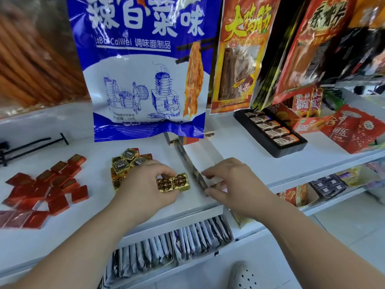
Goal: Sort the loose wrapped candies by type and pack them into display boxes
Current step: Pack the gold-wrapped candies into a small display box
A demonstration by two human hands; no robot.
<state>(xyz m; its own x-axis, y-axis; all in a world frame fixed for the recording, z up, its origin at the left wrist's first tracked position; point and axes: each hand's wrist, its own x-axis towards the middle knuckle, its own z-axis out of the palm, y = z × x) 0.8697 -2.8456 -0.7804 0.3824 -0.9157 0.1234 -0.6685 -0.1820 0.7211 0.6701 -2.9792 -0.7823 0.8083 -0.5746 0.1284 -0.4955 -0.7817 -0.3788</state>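
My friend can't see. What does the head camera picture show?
A person's left hand grips two gold-wrapped candies on a white shelf, while the right hand steadies an open display box. More gold candies sit behind, red-wrapped candies lie at left, and a blue snack bag hangs above.

Gold candies in crinkled shiny foil, red candies in smooth glossy foil, display box of white matt cardboard, blue snack bag in glossy plastic film, smooth white shelf, black plastic tray.
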